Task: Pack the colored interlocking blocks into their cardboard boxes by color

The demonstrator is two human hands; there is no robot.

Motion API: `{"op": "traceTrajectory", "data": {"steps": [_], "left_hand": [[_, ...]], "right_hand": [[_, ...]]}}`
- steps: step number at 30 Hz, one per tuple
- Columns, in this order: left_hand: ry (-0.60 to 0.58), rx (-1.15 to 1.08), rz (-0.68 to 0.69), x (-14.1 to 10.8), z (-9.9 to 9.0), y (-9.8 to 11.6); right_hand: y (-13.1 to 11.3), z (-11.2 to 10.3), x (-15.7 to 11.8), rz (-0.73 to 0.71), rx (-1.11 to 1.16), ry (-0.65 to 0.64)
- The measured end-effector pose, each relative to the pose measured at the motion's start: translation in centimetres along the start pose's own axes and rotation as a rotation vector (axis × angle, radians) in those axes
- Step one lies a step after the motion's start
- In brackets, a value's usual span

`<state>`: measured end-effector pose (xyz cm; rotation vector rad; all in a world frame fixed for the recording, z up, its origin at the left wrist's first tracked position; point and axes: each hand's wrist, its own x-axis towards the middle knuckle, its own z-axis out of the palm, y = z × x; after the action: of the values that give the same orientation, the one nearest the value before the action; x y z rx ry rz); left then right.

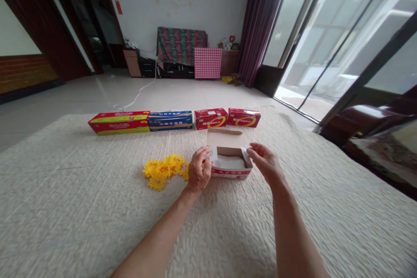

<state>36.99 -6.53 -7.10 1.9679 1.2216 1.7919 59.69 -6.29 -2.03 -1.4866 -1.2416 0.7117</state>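
A small red and white carton (230, 173) stands with its lid raised at the back, and something white lies inside. My left hand (199, 170) is at the carton's left end, its fingers closed on the left side flap. At the right end, my right hand (264, 160) pinches the other side flap between thumb and fingers. Yellow toothed plastic pieces (166, 167) lie in a loose pile left of my left hand, which partly hides the nearest one.
Behind the carton a row of closed boxes crosses the quilted cover (97, 208): a red and green box (120, 124), a blue box (171, 120) and two red boxes (211, 119). A dark red armrest (355, 124) is at the right.
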Motion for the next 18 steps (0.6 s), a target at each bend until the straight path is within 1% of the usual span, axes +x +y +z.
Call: {"op": "traceTrajectory", "data": {"steps": [2,3,7,9,11,14,16,18], "left_hand": [[0.008,0.007,0.008,-0.2,0.2,-0.3],[0.014,0.008,0.007,-0.2,0.3,-0.5],[0.035,0.009,-0.021,-0.3,0.4,-1.0],[0.031,0.000,-0.058,-0.3,0.4,-1.1],[0.022,-0.019,-0.116,-0.3,0.4,-1.0],[0.022,-0.052,-0.205,-0.3,0.4,-0.6],[0.022,-0.074,-0.252,-0.2,0.4,-0.4],[0.020,-0.098,-0.287,-0.2,0.4,-0.2]], "right_hand": [[1.0,0.2,0.5,-0.044,-0.074,0.041],[1.5,0.4,0.8,-0.047,-0.083,0.042],[3.3,1.1,1.4,-0.003,0.033,-0.096],[3.6,1.6,1.4,-0.026,0.100,-0.115],[3.6,1.9,1.3,-0.068,0.161,-0.090],[2.8,2.2,0.9,-0.100,0.242,-0.069],[2.2,2.0,0.5,-0.118,0.282,-0.116],[1.8,1.7,0.1,-0.135,0.312,-0.211]]}}
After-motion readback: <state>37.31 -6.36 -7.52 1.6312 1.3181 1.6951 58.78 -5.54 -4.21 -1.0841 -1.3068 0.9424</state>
